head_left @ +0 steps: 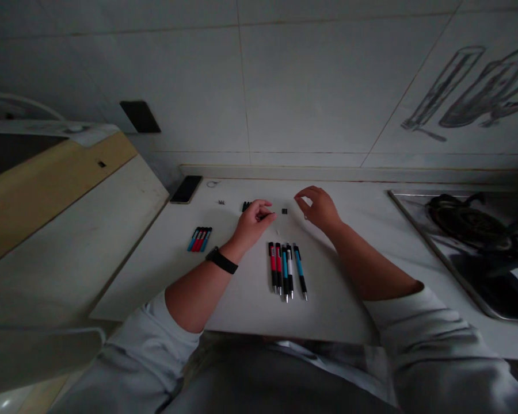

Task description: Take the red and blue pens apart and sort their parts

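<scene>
My left hand (254, 223), with a black band on its wrist, is closed above the counter, thumb against fingers. A dark sliver shows between them, too small to name. To its right, my right hand (322, 210) is raised with thumb and forefinger curled together at the tips; anything pinched there is too small to make out. Between the hands lie small dark pieces (284, 211) and a tiny pale piece (278, 232). Short black parts (246, 206) are partly hidden behind my left hand. Nearer me, several red, blue and white click pens (287, 270) lie side by side.
Several red and blue pen barrels (200, 239) lie in a row on the left of the white counter (242, 299). Small springs (221, 202), a ring-like item (213, 184) and a phone (186, 190) are farther back. A gas stove (470, 247) stands right, a tiled wall behind.
</scene>
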